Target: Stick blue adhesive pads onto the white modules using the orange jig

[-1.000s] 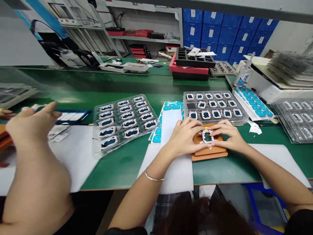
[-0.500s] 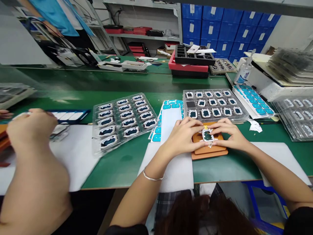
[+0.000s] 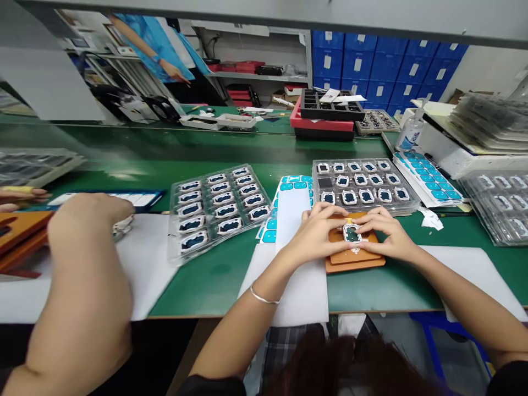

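Observation:
My left hand (image 3: 317,232) and my right hand (image 3: 383,231) meet over an orange-brown fixture block (image 3: 355,259) near the front edge of the green bench. Between their fingertips sits a small white-framed part (image 3: 351,234) with a dark middle, lying on the block. Fingers of both hands are curled and pressed onto the part's edges. A silver bracelet (image 3: 262,299) circles my left wrist. Directly behind the block stands a clear tray (image 3: 406,206) holding rows of the same parts.
A second clear tray of parts (image 3: 175,250) lies to the left, with teal sticker sheets (image 3: 427,177) and white paper (image 3: 301,286) around. A co-worker's arm (image 3: 86,275) fills the left foreground. Stacked trays (image 3: 501,206) and a pump bottle (image 3: 410,132) stand at the right.
My hands stay on the part, fingers shifting slightly. The co-worker's hand at the left has closed and moved rightwards over the white paper. The view has tilted up a little.

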